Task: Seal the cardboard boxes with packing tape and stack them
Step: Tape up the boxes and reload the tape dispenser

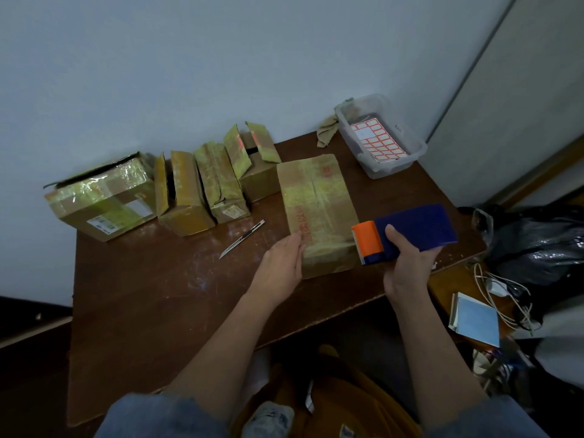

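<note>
A closed cardboard box [317, 210] with red print and old yellowed tape lies on the brown table [164, 298]. My left hand [281, 267] rests with straight fingers against its near left corner. My right hand [407, 263] grips a blue and orange tape dispenser [407, 232] just right of the box, orange toothed end toward it. Along the back left stand several more boxes: a large taped one [101, 197], two narrower ones [183, 197] [221, 184], and one with its flaps up [256, 159].
A utility knife [241, 239] lies on the table left of the box. A clear plastic tub [379, 137] with red-bordered label sheets sits at the back right beside a crumpled cloth [327, 132]. Black bags, cables and a notebook [477, 320] crowd the right side.
</note>
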`<state>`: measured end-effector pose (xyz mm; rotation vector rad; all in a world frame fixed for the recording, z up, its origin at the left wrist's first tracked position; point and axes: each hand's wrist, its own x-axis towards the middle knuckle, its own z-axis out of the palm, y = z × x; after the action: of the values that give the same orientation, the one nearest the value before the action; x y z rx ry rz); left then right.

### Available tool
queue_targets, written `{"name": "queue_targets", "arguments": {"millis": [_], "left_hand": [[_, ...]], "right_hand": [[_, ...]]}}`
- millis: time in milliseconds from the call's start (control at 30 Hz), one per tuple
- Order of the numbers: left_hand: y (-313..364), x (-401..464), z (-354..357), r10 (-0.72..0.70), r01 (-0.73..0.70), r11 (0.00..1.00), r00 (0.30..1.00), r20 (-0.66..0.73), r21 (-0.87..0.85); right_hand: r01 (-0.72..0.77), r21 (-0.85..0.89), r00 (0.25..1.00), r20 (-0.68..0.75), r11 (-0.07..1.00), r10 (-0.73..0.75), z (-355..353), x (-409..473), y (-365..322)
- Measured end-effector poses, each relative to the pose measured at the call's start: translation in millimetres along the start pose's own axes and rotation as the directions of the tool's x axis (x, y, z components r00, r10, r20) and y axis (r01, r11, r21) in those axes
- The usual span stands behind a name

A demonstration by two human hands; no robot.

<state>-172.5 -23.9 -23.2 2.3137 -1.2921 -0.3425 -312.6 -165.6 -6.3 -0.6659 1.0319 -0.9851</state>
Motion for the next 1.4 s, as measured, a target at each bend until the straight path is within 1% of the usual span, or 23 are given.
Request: {"name": "queue_targets", "arguments": {"millis": [100,167,233,333,433,500,567,633,733,800,867,967,1133,1400], "left_hand": [[0.6,4.1,0.3,-0.003,0.002,0.998,1.000,0.018,0.064],[2.0,4.8,-0.9,-0.019,0.017,0.998,0.999,0.035,0.059],[3.4,4.7,-2.1,-0.047,0.046,0.998,0.998,0.037,0.037],[6.2,4.0,-5.4,-0.093,0.093,0.996,0.995,0.034,-0.001],[7.4,3.5,-7.9,-0.092,0.093,0.995,0.995,0.032,-0.032],[5.9,2.8,-8.5,-0.105,0.105,0.989,0.994,0.003,-0.107],[3.4,2.7,-9.4,-0.157,0.148,0.966,0.987,-0.026,-0.214],[0.0,3.0,-9.0,-0.201,0.183,0.939,0.979,-0.033,-0.292],[-4.5,0.5,-5.0,-0.250,0.171,0.893,0.957,-0.144,-0.416],[-3.9,-3.9,-2.1,-0.246,0.129,0.896,0.941,-0.232,-0.425],[-1.6,-9.1,1.6,-0.215,0.099,0.921,0.935,-0.280,-0.377],[1.7,-17.4,8.1,-0.243,0.146,0.940,0.921,-0.305,-0.309],[10.8,-20.8,15.2,-0.361,0.236,0.898,0.878,-0.315,-0.371],[18.0,-18.8,14.7,-0.419,0.297,0.878,0.856,-0.304,-0.376]], "right_hand": [[0.032,0.008,0.996,0.084,0.999,-0.033,2.7,-1.6,-7.2],[0.044,0.030,0.987,0.153,0.999,-0.049,7.1,-1.9,-13.8],[0.049,0.032,0.981,0.185,0.998,-0.054,9.2,-2.6,-17.2],[0.019,0.089,0.984,0.177,0.996,-0.035,7.4,-5.4,-17.7],[-0.031,0.152,0.983,0.184,0.988,0.002,2.9,-6.4,-17.7],[-0.060,0.209,0.988,0.150,0.976,0.029,0.4,-4.8,-21.3],[-0.063,0.243,0.994,0.106,0.968,0.038,-1.4,-1.9,-24.3],[-0.037,0.189,0.996,0.084,0.981,0.021,-2.8,0.1,-22.9],[-0.030,0.100,0.998,0.065,0.995,0.024,-3.1,-1.8,-14.4],[-0.022,0.076,0.999,0.048,0.997,0.018,-4.8,-2.3,-9.1],[-0.016,0.066,1.000,0.028,0.998,0.014,-6.6,-2.0,-8.1],[-0.004,0.035,1.000,0.028,0.999,0.003,-11.0,0.0,-6.9],[0.077,-0.119,0.992,0.107,0.990,-0.064,-14.8,2.7,-3.2],[0.180,-0.211,0.971,0.198,0.961,-0.138,-13.3,1.8,0.1]]}}
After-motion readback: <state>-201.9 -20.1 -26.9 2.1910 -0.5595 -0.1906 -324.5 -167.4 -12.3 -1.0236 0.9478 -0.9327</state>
